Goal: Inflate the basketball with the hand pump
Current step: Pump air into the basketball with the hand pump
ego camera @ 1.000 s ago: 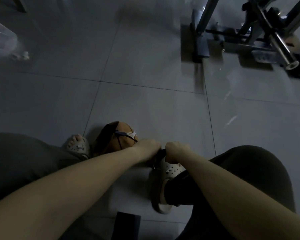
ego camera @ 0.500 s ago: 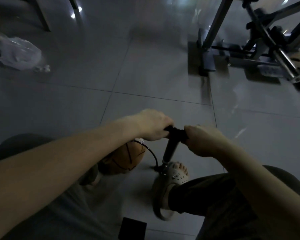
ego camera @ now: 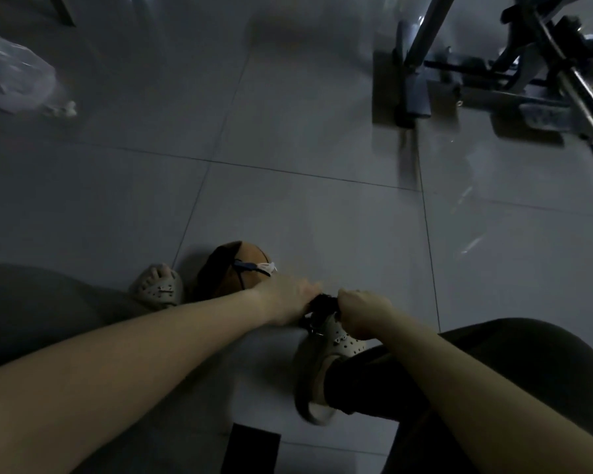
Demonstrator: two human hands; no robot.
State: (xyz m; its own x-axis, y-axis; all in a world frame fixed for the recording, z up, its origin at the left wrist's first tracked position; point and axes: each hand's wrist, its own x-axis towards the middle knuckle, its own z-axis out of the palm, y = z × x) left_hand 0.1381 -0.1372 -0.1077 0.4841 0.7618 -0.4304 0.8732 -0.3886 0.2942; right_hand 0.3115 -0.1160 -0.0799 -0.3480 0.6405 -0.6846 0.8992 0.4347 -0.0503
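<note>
On the tiled floor [ego camera: 322, 217], between the feet: the basketball [ego camera: 235, 271] rests, orange-brown with a dark panel, just beside the left clog [ego camera: 158, 287].
Hose: a thin dark hose [ego camera: 250, 266] crosses the top of the ball, with a pale tag at its far end.
Pump handle: the black pump handle [ego camera: 322, 302] sits low, right over the toe of the right clog [ego camera: 326, 357]. The hands hide the pump's barrel.
Left hand: the left hand [ego camera: 288, 299] grips the left end of the handle with its fingers curled round it, back of the hand up and arm stretched out. Its wrist overlaps the ball's near edge in the view.
Right hand: the right hand [ego camera: 363, 311] is a tight fist round the right end of the handle, knuckles facing forward.
Legs: both knees are bent and spread, one at each lower corner.
Far left: a crumpled plastic bag [ego camera: 14, 77] lies on the floor, well apart from the ball.
Top right: a metal frame [ego camera: 493, 63] with bars and a shiny tube stands on the floor.
Bottom edge: a dark flat object [ego camera: 252, 449], too dim to tell what.
</note>
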